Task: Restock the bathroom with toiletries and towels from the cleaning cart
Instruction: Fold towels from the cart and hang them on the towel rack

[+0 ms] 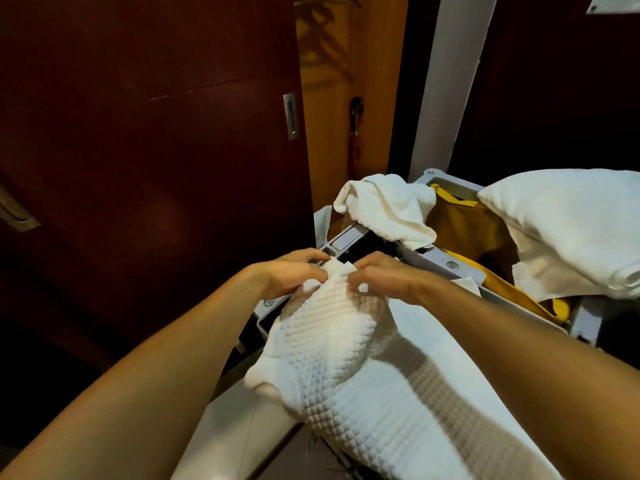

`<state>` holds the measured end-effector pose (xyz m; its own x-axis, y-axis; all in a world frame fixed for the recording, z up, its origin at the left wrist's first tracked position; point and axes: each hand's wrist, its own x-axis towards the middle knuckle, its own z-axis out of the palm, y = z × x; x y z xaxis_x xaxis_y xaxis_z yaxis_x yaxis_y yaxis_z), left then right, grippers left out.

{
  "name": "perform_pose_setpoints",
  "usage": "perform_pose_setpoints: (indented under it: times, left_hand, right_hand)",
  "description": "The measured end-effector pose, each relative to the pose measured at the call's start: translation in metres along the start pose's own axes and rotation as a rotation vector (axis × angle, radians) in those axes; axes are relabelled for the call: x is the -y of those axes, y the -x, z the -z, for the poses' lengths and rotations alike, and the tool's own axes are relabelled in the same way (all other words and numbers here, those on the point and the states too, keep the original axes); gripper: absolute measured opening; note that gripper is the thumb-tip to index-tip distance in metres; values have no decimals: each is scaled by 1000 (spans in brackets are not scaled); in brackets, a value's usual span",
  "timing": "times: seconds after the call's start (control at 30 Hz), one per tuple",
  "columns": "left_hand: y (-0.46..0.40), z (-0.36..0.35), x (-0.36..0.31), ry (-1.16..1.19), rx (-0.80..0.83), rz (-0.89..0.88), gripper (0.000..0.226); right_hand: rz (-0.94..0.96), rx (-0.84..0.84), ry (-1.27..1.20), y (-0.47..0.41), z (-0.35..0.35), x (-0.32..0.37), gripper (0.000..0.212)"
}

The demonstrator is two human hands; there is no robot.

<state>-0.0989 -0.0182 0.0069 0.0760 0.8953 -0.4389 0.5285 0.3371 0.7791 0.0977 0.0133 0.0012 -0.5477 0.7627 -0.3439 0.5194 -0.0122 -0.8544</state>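
The scene is dim and warm. Light falls from above right, so the white waffle towel (346, 348) is bright while the dark door (138, 133) stays nearly black. Arms cast soft shadows. Edges bend from the wide lens; details look slightly soft.

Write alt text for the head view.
Both hands, left hand and right hand, pinch the top edge of a white waffle towel over a grey cart. Behind it lie a crumpled towel, a yellow bag and a pillow, beside a dark door.
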Motion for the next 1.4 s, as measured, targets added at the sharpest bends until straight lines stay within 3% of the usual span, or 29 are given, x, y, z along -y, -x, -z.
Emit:
perform_pose_setpoints:
  times: [0.13,0.3,0.4,0.53,0.63,0.73,0.8,0.87,0.93,1.03,1.1,1.23,1.33,1.4]
  left_hand:
    - [-5,-2,14,51,-199,-203,36]
    - [-3,-4,1,-19,-93,-185,19]
    - [0,4,-9,-44,-58,-57,40]
    - [-7,4,-12,-83,-213,37,57]
    - [-5,0,-8,50,-210,75,52]
    - [0,1,8,-85,-129,139,34]
    - [1,0,17,-97,-194,122,16]
    - [0,-4,21,-67,-263,77,20]
    - [0,-6,21,-69,-299,40,17]
    - [1,-2,16,-56,-313,27,13]
    - [3,4,16,-145,-260,96,4]
    - [14,12,19,-404,5,283,10]
    - [15,12,20,-438,-22,262,15]
    - [12,11,26,-308,-64,208,20]
  right_hand:
    - [23,-23,43,-2,-6,-1,17]
    - [52,-28,59,-3,-9,-3,16]
    - [61,-15,19,-2,-7,-4,11]
    - [78,-16,45,-3,-3,-1,10]
    - [124,-104,148,-7,-4,-4,16]
    - [166,-147,319,-9,-6,-13,17]
    - [228,-175,620,-12,-10,-18,20]
    - [328,-242,755,-13,-16,-13,23]
    - [403,-260,569,-14,-21,-4,24]
    - [308,-169,91,-16,-22,7,22]
    - [284,-211,185,-21,-24,4,31]
    - [237,-275,320,-31,-38,-7,41]
    - [227,-277,293,-35,-42,-8,42]
    - [229,-287,132,-37,-40,-8,37]
